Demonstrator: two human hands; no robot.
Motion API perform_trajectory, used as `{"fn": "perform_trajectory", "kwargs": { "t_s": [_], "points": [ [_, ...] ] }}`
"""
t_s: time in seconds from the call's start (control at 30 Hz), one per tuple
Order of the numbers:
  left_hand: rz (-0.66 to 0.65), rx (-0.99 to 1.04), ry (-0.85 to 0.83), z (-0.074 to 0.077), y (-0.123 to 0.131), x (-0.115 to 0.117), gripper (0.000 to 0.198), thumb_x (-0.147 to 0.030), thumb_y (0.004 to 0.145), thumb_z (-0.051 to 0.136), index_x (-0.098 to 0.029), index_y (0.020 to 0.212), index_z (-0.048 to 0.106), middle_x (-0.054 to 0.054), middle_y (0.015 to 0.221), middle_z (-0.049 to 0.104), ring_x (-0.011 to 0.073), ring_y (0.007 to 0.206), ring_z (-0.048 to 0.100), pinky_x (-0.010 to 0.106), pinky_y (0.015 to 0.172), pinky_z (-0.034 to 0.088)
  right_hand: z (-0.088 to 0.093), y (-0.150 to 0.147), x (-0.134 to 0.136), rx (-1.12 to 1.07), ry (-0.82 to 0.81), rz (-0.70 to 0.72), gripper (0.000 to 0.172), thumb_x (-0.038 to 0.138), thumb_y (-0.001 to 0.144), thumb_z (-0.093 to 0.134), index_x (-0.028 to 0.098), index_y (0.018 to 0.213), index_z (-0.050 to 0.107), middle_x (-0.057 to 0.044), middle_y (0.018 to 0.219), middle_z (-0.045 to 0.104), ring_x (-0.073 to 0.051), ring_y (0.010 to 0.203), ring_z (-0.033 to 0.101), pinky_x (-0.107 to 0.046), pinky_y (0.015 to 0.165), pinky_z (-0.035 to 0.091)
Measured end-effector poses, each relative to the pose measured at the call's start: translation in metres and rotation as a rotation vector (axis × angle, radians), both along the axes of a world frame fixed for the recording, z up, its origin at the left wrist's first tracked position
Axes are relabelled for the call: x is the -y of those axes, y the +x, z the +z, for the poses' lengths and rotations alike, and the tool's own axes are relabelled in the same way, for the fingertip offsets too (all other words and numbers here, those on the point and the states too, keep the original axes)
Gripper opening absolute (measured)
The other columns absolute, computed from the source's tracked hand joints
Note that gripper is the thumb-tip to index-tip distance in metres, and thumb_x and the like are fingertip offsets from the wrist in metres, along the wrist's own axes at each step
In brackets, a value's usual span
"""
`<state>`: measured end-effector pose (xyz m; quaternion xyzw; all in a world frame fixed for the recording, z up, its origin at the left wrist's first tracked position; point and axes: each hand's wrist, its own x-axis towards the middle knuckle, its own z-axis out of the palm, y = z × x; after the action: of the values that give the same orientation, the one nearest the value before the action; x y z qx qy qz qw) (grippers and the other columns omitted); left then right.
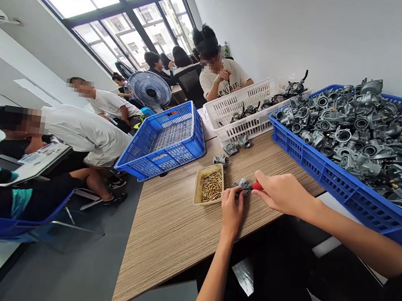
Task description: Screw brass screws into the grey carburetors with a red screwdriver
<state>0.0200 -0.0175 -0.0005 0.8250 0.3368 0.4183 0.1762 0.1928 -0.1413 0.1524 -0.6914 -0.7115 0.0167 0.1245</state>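
Note:
My left hand (232, 206) has its fingers closed on a small grey metal carburetor body (243, 183) at the table's near edge. From the right, my right hand (281, 192) grips the red handle of a screwdriver (257, 186), which points at that carburetor body. The screwdriver's tip is too small to make out. Just left of my left hand sits a shallow cream tray (196, 190) of small brass-coloured pieces (212, 184). Beyond it, loose carburetor bodies (221, 160) lie on the wood-grain table (162, 235).
A blue crate (332, 176) heaped with carburetors stands right. Behind the loose parts is a white basket (225, 134) with darker assemblies. Another blue crate (162, 162) stands at the far left of the table. A person (219, 73) sits across; others work left near a fan (149, 89).

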Motion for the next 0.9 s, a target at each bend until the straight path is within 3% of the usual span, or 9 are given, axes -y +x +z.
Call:
{"fn": "perform_trajectory", "kwargs": {
  "t_s": [0.17,0.37,0.57,0.77,0.9],
  "points": [
    [-0.007,0.004,0.016,-0.0009,-0.0002,-0.0012,0.013,-0.029,0.103,0.057,-0.023,0.109,0.068,0.007,0.1,0.069,0.024,0.098,0.062,0.04,0.089,0.052,-0.0003,-0.0002,0.0026,-0.042,0.015,0.098,0.013,0.03,0.108,0.051,0.02,0.116,0.047,-0.006,0.104,0.076,-0.022,0.08,0.073,-0.03,0.056,0.02],
    [-0.002,0.001,0.017,-0.0022,-0.0004,-0.0015,0.013,-0.03,0.103,0.058,-0.023,0.109,0.068,0.007,0.101,0.07,0.0236,0.097,0.062,0.041,0.089,0.052,-0.0028,-0.0006,-0.0002,-0.016,0.012,-0.003,0.02,0.037,0.11,0.048,0.018,0.115,0.048,-0.006,0.089,0.076,-0.022,0.075,0.072,-0.031,0.055,0.018],
    [-0.001,0.007,0.01,-0.0019,-0.0003,-0.0013,0.014,-0.029,0.103,0.058,-0.023,0.109,0.068,0.008,0.101,0.07,0.024,0.098,0.063,0.041,0.088,0.052,-0.0002,0.0004,0.002,-0.065,0.004,0.081,0.014,0.031,0.108,0.05,0.02,0.116,0.047,-0.005,0.098,0.077,-0.022,0.078,0.073,-0.03,0.056,0.02],
    [0.01,0.001,0.002,-0.0014,-0.0003,-0.0007,0.014,-0.03,0.103,0.057,-0.024,0.108,0.068,0.008,0.102,0.07,0.0244,0.099,0.063,0.042,0.089,0.052,-0.0022,-0.0005,-0.0006,-0.009,-0.021,-0.022,0.023,0.039,0.11,0.047,0.018,0.119,0.048,-0.007,0.089,0.076,-0.024,0.077,0.074,-0.031,0.057,0.021],
    [0.005,0.014,0.009,-0.0017,0.0,-0.001,0.013,-0.029,0.103,0.057,-0.024,0.108,0.068,0.008,0.101,0.07,0.0243,0.098,0.062,0.041,0.089,0.052,-0.0001,0.0006,0.0016,-0.025,-0.027,0.034,0.02,0.036,0.11,0.048,0.018,0.12,0.047,-0.007,0.094,0.077,-0.023,0.078,0.074,-0.03,0.057,0.021]
  ]
}}
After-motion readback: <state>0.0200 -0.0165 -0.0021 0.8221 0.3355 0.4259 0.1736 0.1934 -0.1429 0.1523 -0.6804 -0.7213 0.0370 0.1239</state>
